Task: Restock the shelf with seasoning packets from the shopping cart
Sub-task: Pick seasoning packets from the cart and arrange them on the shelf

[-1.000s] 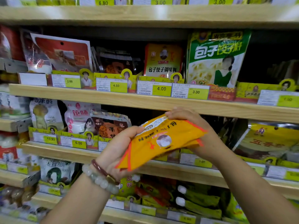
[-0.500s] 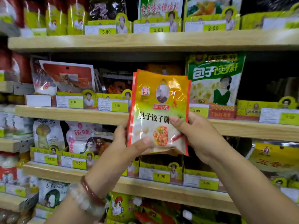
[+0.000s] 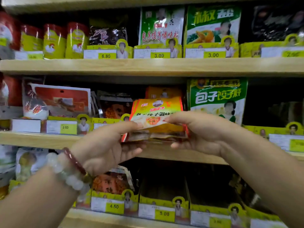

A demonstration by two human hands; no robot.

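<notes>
1. Hands met at the middle of the frame, both clamped on a small stack of orange-yellow seasoning packets (image 3: pixel 157 117).
2. The left hand (image 3: pixel 105 145) pinched the stack's lower left corner, thumb on the front face and fingers curled beneath.
3. The right hand (image 3: pixel 199 134) gripped the lower right edge the same way, thumb on top, fingers under.
4. The packets tilted back, tops leaning toward the middle shelf (image 3: pixel 41 140), their lower edge at the shelf's front lip.
5. Directly behind them, a matching orange packet (image 3: pixel 162 92) stood in its slot.
6. A beaded bracelet (image 3: pixel 69 173) and a dark red bangle (image 3: pixel 74 160) circled the left wrist, lower left of the frame.
7. A green-and-white pouch (image 3: pixel 217 97) stood just right of the held stack.
8. A red-and-white packet (image 3: pixel 60 99) leaned at the left of the same shelf.
9. Yellow price tags marked 3.00 (image 3: pixel 159 55) lined the upper shelf (image 3: pixel 148 66).
10. Red-lidded yellow tins (image 3: pixel 54 41) sat at the upper left.
</notes>
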